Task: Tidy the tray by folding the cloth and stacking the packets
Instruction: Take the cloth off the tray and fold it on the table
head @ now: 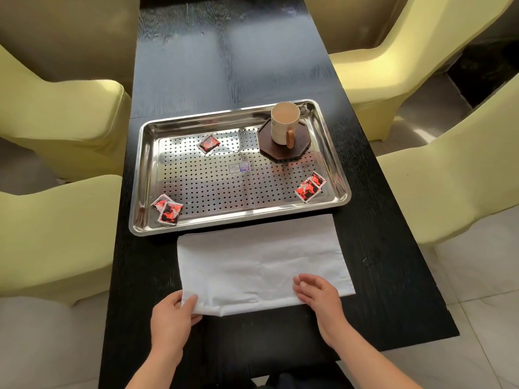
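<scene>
A white cloth (261, 259) lies spread flat on the black table, just in front of a perforated steel tray (334, 164). My left hand (172, 318) pinches the cloth's near left corner. My right hand (318, 296) rests flat on the cloth's near edge, fingers apart. Red-and-black packets lie scattered in the tray: one at the back (207, 143), two overlapping at the front left (168, 210), and two overlapping at the right (310, 188).
A white mug (283, 123) of milky drink stands on a dark octagonal coaster (266, 147) in the tray's back right corner. Pale yellow chairs (56, 113) line both sides of the narrow black table (224, 66).
</scene>
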Demonstrator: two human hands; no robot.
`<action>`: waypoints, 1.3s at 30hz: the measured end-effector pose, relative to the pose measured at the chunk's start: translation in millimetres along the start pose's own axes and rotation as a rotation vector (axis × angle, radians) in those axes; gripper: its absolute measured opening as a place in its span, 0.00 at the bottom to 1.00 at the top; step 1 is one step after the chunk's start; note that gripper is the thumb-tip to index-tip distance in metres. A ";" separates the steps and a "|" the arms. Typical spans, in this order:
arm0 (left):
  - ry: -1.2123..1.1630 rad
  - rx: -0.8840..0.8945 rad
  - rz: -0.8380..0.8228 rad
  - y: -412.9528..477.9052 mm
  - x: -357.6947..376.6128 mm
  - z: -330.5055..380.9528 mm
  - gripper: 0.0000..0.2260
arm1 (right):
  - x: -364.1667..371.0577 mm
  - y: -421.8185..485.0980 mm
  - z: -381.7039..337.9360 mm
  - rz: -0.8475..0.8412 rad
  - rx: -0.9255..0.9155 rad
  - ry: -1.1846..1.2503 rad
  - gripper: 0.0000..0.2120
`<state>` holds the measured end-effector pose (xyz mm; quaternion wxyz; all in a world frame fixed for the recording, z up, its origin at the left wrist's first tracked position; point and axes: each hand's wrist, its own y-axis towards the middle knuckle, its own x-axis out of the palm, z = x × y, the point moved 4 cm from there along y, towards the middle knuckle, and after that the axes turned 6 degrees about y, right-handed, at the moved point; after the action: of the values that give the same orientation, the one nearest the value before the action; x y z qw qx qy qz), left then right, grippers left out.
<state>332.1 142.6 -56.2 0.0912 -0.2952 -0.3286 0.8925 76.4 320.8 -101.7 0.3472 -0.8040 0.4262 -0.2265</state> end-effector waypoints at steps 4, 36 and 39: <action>0.024 0.114 0.010 -14.8 3.4 14.9 0.07 | -4.3 2.5 -3.4 0.001 0.035 0.027 0.09; 1.066 0.865 -0.210 -125.0 163.1 76.1 0.09 | 20.0 43.6 -108.9 -0.072 -0.315 -0.755 0.11; 0.966 0.860 -0.220 -126.3 167.9 75.2 0.10 | 12.7 46.5 -114.7 -0.092 -0.327 -0.754 0.12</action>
<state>148.1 259.4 -7.9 0.4290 -0.5649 0.1072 0.6967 -17.1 249.8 -60.5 0.3364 -0.8934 0.2631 0.1394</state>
